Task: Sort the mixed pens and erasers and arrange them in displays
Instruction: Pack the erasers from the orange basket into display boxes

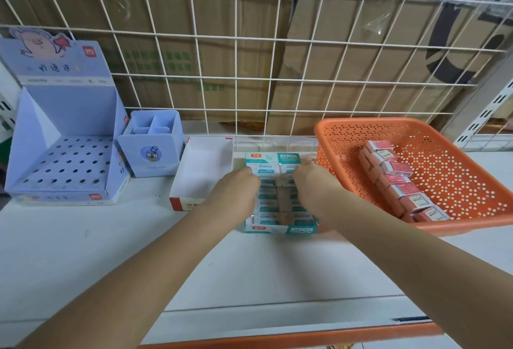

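A teal and white display box (pixel 280 228) full of teal-wrapped erasers (pixel 266 166) sits at the middle of the white shelf. My left hand (pixel 236 190) and my right hand (pixel 316 182) both rest over the erasers in it, fingers curled down among the rows; the fingertips are hidden. To the right, an orange perforated basket (pixel 455 182) holds a row of red-wrapped erasers (pixel 397 179). Left of the teal box stands an empty white and red tray box (pixel 202 171). No pens are in view.
A lilac pen holder (pixel 151 151) with compartments and a lilac display stand (pixel 63 137) with a holed base stand at the left. A white wire grid (pixel 249 51) with cardboard behind it closes the back. The shelf's front edge (pixel 277 337) is orange.
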